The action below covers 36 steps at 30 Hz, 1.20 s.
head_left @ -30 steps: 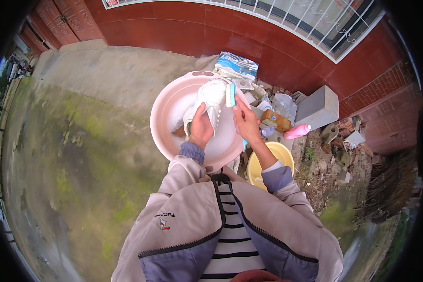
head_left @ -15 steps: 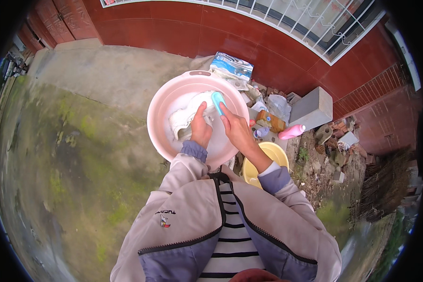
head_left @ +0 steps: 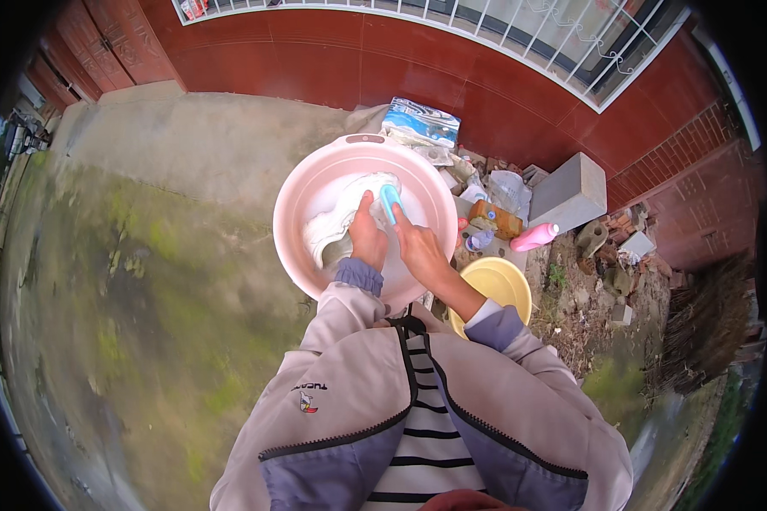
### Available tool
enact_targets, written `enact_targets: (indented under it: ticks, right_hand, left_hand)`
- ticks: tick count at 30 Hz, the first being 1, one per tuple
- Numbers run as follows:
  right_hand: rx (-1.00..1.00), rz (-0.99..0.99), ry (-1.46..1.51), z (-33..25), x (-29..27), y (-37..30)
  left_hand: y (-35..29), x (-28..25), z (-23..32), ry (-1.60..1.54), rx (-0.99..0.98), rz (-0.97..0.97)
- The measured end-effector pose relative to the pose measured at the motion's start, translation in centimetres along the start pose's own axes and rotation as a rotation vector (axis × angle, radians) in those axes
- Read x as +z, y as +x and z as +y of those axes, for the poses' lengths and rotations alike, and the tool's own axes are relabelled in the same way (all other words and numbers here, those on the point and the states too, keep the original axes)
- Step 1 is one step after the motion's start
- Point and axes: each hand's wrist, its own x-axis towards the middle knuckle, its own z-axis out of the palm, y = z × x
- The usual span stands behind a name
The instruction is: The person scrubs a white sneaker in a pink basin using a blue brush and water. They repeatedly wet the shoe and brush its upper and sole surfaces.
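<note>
A pink basin [head_left: 294, 183] with whitish, sudsy water stands in front of me. Inside it lies a white cloth article [head_left: 337, 220], bent and wet-looking; its exact kind is unclear. My left hand [head_left: 368, 238] grips the near side of the article, thumb on top, its other fingers mostly hidden. In my right hand [head_left: 420, 249] is a light-blue scrubbing brush [head_left: 389, 203], held along its back with the thumb stretched forward. The brush rests against the article's right end, and its bristles are out of sight underneath.
A yellow basin [head_left: 504, 281] sits below my right forearm. Beyond it are a pink bottle [head_left: 534, 238], a brown block [head_left: 496, 219] and a grey rectangular block [head_left: 568, 198]. A blue-and-white package [head_left: 422, 123] lies by the red wall [head_left: 315, 64]. Rubble [head_left: 609, 255] lies at the right.
The brush and my right hand have shifted slightly toward me and left over the white article. My left hand keeps its grip. The whole view has moved a little.
</note>
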Motion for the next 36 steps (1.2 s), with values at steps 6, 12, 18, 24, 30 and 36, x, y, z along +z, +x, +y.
enact_targets:
  ticks: [6, 12, 18, 24, 30, 36]
  right_hand:
    - [0.178, -0.069, -0.017, 0.4, -1.3, 3.4]
    - [0.209, -0.032, -0.024, -0.1, -0.9, 5.9]
    - [0.157, -0.075, -0.021, -0.2, -0.6, 3.7]
    - [0.170, -0.156, -0.065, -0.8, -0.9, 2.0]
    - [0.235, -0.077, 0.001, 1.1, -1.3, 4.6]
    - [0.249, -0.039, 0.019, 0.4, -2.1, 6.3]
  left_hand:
    - [0.0, 0.1, -0.1, -0.019, 0.000, -0.031]
    - [-0.3, 0.2, 0.0, 0.035, 0.003, -0.044]
    - [0.7, -0.6, -0.2, 0.028, -0.030, 0.016]
    - [-0.2, 0.4, 0.4, 0.114, -0.049, 0.132]
    - [-1.2, 0.4, -0.8, 0.165, 0.007, 0.051]
    - [-0.9, 0.5, -0.2, 0.147, -0.010, -0.026]
